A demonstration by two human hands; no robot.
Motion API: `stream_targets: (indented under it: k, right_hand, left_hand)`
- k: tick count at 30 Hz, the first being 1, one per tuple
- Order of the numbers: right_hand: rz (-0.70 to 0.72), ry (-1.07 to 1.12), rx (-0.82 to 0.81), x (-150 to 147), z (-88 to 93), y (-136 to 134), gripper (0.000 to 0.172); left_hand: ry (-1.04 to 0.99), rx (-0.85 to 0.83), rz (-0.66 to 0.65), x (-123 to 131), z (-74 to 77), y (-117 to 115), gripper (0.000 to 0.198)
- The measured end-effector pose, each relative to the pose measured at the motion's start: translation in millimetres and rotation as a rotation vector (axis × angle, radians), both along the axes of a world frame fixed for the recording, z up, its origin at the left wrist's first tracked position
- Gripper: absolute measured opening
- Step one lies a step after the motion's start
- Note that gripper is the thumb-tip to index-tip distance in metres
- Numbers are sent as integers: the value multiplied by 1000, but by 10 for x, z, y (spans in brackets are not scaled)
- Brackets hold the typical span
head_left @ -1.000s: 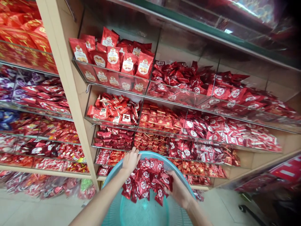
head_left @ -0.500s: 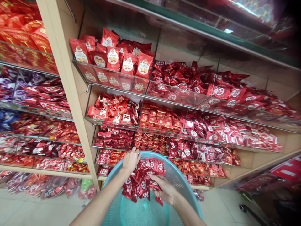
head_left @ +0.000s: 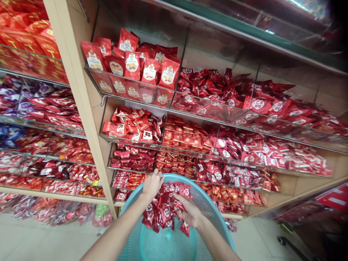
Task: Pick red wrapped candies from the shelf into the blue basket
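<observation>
— Red packets (head_left: 163, 208) lay heaped in the teal basin (head_left: 209, 214), as before?
— Yes. Your left hand (head_left: 151, 184) still gripped its far rim; your right hand (head_left: 190, 214) had slid further into the heap, fingers closed on packets.

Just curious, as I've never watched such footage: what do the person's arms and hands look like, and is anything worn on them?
Both are bare: the left hand and right hand show no gloves, rings, watch or sleeves. The forearms are uncovered to the picture's bottom edge.
</observation>
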State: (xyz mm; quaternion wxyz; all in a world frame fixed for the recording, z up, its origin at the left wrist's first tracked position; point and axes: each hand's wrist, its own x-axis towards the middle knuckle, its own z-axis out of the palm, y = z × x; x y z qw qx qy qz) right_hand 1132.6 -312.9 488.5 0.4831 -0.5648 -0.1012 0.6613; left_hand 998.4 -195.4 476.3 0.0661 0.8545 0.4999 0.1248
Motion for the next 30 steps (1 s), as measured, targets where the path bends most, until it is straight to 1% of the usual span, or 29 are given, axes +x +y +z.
stream_targets:
  k: [5, 8, 13, 21, 25, 30]
  right_hand:
    - [-33, -55, 16, -22, 19, -16, 24]
    - [-51, -104, 21, -37, -12, -53, 24]
    - [-101, -114, 16, -50, -56, -94, 24]
    - [-111, -147, -33, -103, -69, -33, 22]
    - [-102, -190, -22, -154, -93, -4, 22]
    - [-155, -191, -30, -240, -120, 39, 17]
  left_hand:
    - [-11, 6, -5, 0, -6, -1, 33]
    - [-7, -7, -6, -6, 3, -4, 33]
    - [-1, -12, -6, -7, 1, 2, 33]
    - [-4, -13, -2, 4, -7, -1, 34]
    - [-5, -5, 3, 3, -24, 1, 34]
    - [-11, 2, 8, 6, -40, 15, 34]
